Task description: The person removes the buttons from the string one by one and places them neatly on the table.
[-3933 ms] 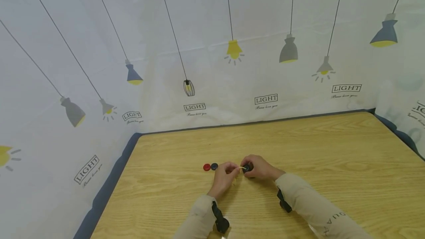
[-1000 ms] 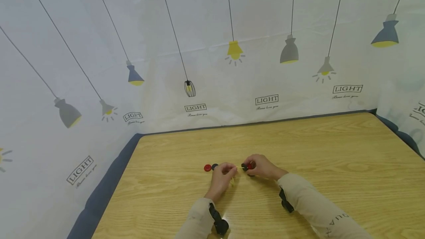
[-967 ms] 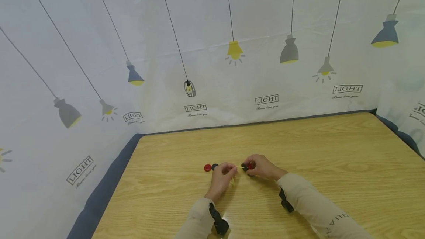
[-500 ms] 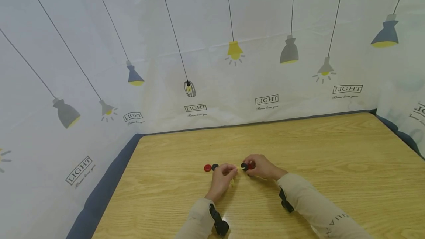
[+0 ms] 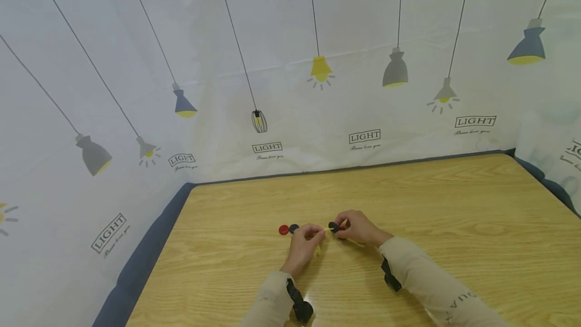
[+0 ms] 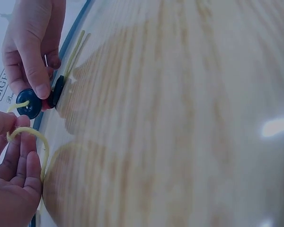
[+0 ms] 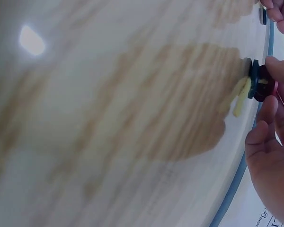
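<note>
My left hand (image 5: 305, 246) pinches a yellow cord (image 6: 36, 133) between thumb and fingertips, and a loop of it hangs beside the palm in the left wrist view. The cord runs into a hole of a dark button (image 6: 29, 104), which my right hand (image 5: 358, 227) holds at its rim. Behind that button, a red button (image 7: 265, 86) and another dark button (image 7: 253, 79) show in the right wrist view. A short cord tail (image 7: 242, 97) sticks out past the latter. A second red button (image 5: 283, 229) and a dark button (image 5: 293, 228) lie side by side beyond my left hand.
The wooden table (image 5: 431, 201) reaches back to a fabric wall (image 5: 290, 79) printed with hanging lamps. A dark blue band (image 5: 150, 246) runs along the table's left edge. Black wrist cameras are strapped over both beige sleeves (image 5: 268, 299).
Compared with the oldest frame, a red button now shows behind the dark one in my right hand. In the last second, the dark button shifts slightly left and turns; my hands stay nearly still.
</note>
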Demonstrator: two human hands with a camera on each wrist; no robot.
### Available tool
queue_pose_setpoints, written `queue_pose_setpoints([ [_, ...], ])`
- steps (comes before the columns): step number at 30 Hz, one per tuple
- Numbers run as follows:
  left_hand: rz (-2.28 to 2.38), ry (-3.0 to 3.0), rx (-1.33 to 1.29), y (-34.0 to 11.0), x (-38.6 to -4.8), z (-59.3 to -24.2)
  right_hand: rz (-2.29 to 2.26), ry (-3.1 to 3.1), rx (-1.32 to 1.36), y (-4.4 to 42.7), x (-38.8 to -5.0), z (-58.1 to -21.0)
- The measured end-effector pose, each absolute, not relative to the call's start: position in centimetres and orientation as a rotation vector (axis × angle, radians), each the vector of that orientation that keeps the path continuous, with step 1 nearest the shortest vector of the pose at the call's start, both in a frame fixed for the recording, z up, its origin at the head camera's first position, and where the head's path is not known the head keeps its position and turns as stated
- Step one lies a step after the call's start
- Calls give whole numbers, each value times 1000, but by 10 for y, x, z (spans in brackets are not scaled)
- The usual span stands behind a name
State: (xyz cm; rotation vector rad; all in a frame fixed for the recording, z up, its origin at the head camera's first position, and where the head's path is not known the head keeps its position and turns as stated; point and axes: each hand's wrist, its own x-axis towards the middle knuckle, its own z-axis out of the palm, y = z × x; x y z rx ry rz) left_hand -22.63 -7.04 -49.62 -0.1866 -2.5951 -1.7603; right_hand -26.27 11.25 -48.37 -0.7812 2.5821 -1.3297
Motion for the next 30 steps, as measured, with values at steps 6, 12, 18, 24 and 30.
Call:
queue_pose_setpoints([
  [6,-1743,-2588,-206,-71,-227,-498,-1340,2557,-816,113,-266,-486],
  [12,-1737,-2591,-202,-70,-226,-496,-1354,2549,-858,114,-266,-486],
  [18,-1769,-2556,-217,-70,-224,-494,-1344,2549,-871,114,-266,-485],
  [24,-1761,-2598,-180,-70,-225,-494,-1330,2552,-879,114,-265,-484],
  [30,-1781,-2605,-158,-71,-227,-494,-1345,2546,-873,113,-266,-485],
])
